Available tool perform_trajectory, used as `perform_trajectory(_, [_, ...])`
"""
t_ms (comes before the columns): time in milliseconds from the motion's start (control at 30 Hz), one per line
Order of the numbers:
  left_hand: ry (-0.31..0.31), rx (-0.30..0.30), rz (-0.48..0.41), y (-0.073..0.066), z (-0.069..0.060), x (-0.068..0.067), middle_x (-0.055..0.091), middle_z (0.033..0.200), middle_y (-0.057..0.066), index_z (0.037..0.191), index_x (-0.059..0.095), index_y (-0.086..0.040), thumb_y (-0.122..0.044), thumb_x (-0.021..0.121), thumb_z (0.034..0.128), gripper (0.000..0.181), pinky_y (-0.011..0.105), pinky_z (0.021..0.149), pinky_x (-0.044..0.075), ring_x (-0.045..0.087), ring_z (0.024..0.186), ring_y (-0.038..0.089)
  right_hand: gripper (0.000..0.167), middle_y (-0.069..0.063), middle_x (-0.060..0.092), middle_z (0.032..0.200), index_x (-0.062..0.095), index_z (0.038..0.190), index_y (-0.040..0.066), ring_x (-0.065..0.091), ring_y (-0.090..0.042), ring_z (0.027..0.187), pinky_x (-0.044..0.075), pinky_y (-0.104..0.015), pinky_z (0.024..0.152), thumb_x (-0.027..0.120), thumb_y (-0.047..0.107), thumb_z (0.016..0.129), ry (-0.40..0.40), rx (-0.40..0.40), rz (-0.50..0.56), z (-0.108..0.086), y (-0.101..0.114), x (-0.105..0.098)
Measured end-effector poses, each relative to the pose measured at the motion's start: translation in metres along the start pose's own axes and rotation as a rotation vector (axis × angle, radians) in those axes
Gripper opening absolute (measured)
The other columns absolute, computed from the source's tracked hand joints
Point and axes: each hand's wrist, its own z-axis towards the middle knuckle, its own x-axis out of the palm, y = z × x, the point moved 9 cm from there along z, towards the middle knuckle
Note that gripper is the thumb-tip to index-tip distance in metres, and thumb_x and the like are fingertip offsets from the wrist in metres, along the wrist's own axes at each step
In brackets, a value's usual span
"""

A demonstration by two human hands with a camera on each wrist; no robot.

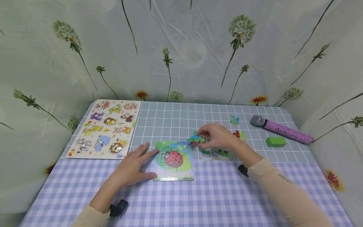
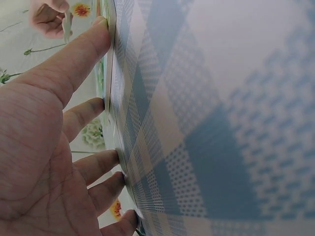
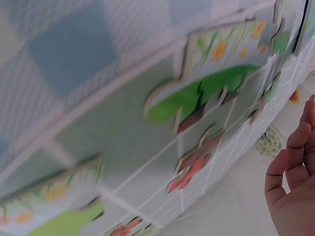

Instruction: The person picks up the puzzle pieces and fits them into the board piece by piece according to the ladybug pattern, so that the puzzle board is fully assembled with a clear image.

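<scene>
A ladybug puzzle board [image 1: 173,159] lies flat near the middle of the table. My left hand [image 1: 133,165] is spread at its left side, thumb and index fingertip touching the edge; the left wrist view shows the fingers [image 2: 81,64] fairly straight. Above the board's upper right corner, my right hand [image 1: 217,137] pinches a green, blue and red puzzle piece [image 1: 194,138] between thumb and fingers. Loose pieces lie near that hand: a grass-edged piece [image 1: 223,155], another bottom-edge piece [image 1: 206,157], a red and green piece [image 1: 241,135] and a blue-green piece [image 1: 234,119].
At the back left lies a wooden animal puzzle board [image 1: 105,129]. On the right are a microphone [image 1: 286,130] with a glittery purple handle and a green block [image 1: 275,142]. A flower-patterned curtain [image 1: 193,56] stands behind the table.
</scene>
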Motion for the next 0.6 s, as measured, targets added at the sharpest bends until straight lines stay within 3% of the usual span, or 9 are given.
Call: perform_trajectory(600, [-0.004,0.002,0.007,0.000,0.000,0.000,0.037,0.173,0.021,0.159,0.054,-0.031,-0.057,0.088,0.0832,0.087,0.078,0.119,0.035,0.038,0.157,0.052,0.036,0.009,0.066,0.086,0.079,0.116,0.013,0.052,-0.004,0.074,0.048,-0.023,0.069,0.084,0.030,0.084,0.000,-0.022,-0.050,0.012,0.024,0.031])
